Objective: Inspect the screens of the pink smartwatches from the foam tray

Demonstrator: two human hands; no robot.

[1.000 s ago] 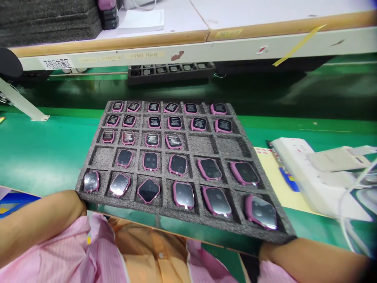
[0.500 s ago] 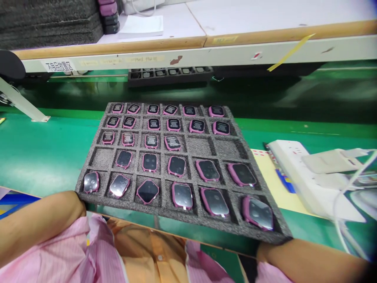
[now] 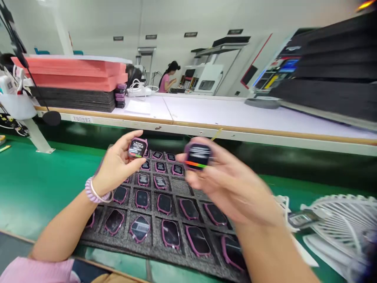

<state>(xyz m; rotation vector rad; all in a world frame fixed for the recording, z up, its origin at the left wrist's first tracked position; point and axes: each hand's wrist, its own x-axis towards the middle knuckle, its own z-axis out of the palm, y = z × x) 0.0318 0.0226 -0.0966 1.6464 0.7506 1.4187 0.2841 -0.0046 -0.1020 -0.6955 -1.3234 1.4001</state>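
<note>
While hands lift watches, green belt (image 3: 35, 184) underlies tray (image 3: 176, 251).

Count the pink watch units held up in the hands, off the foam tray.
2. One watch unit sits in the left hand; a second, blurred unit is in the right hand. Many others lie in the foam tray below.

Open green belt (image 3: 38, 184) beside tray (image 3: 153, 243)
</note>
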